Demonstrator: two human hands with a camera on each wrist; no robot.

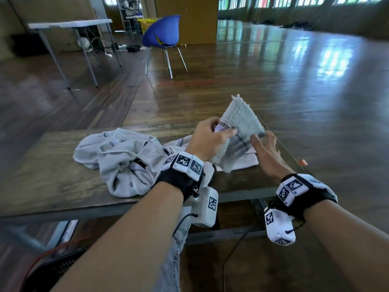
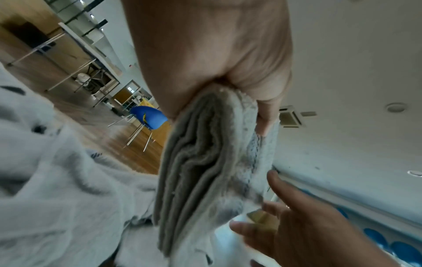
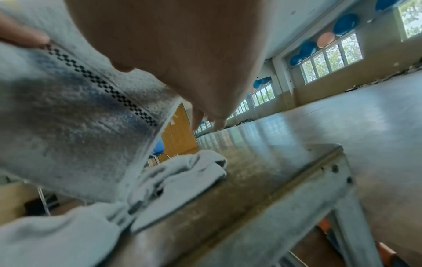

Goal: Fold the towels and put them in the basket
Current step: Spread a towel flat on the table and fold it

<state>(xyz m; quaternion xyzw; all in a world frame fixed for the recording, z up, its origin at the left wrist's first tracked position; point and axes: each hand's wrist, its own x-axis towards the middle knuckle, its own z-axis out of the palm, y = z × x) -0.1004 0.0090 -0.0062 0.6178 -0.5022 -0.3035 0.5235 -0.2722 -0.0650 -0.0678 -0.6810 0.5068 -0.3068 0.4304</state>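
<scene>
Head view, left hand [image 1: 207,140]: fingers curled, gripping the folded towel [image 1: 242,123] above the table [image 1: 52,165].
Head view, right hand [image 1: 266,152]: fingers extended and relaxed, just right of the towel; contact cannot be determined.
Head view, towel pile [image 1: 117,157]: crumpled, left of the left hand.
Left wrist view: thumb and fingers [image 2: 266,117] clamp stacked towel layers.
Right wrist view: right-hand fingertips [image 3: 219,122] extended, holding nothing; towel beside the palm.

Folded towel [image 1: 240,131] between both hands, loose towels [image 1: 117,159] leftward on table [image 1: 42,175].
</scene>
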